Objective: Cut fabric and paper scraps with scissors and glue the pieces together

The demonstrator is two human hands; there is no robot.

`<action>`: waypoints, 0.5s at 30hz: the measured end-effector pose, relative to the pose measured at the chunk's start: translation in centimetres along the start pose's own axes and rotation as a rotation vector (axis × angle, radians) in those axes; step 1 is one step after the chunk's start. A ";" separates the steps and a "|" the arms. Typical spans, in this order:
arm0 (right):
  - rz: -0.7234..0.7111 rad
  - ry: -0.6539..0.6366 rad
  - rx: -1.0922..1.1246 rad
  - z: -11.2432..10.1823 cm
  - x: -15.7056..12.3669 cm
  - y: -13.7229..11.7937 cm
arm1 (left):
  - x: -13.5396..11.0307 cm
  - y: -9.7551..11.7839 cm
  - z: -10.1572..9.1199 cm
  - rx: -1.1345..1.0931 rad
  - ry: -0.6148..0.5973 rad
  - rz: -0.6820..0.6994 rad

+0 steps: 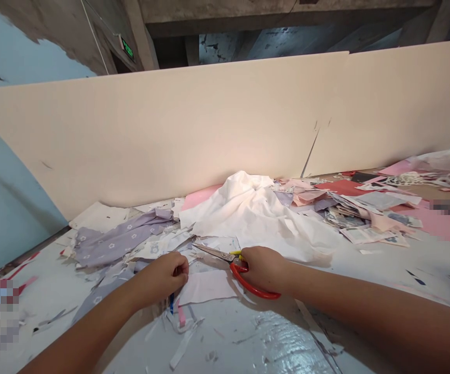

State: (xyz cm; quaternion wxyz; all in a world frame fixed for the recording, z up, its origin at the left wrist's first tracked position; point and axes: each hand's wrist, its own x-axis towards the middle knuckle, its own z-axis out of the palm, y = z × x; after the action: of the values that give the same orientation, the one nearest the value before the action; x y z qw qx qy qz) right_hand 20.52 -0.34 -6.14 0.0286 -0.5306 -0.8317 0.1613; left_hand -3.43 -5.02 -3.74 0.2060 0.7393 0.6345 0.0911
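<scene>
My right hand [262, 267] is closed around the red handles of a pair of scissors [235, 265]. The scissor blades point left and lie just above a white paper piece [208, 286] on the table. My left hand [164, 275] is curled with its fingers pressed down on the left edge of that paper, beside a blue scrap and a pink strip [181, 315]. A lavender flower-print cloth [120, 239] lies left of the hands. A crumpled white cloth [256, 210] is heaped just behind the scissors.
A tall beige board [209, 124] stands along the back of the white table [271, 337]. Stacks of printed fabric swatches [365, 215] and pink sheets [442, 223] lie at the right. Paper trimmings litter the surface around my hands.
</scene>
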 end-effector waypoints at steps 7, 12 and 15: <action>0.018 -0.021 0.097 -0.5 -0.3 0.0 | -0.4 0.6 -0.4 0.003 0.007 -0.013; 0.041 -0.064 0.323 -2.0 -0.1 0.3 | -1.3 1.6 -1.8 0.081 0.045 0.070; 0.024 -0.067 0.608 -2.8 0.4 0.6 | -2.0 2.8 -2.5 0.211 0.113 0.220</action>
State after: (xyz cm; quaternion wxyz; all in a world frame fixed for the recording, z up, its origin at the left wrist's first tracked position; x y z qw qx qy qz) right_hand 21.44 0.89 -3.72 0.1567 -0.5020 -0.7395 0.4202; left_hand -2.28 -6.84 -0.07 0.0799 0.8156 0.5664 0.0876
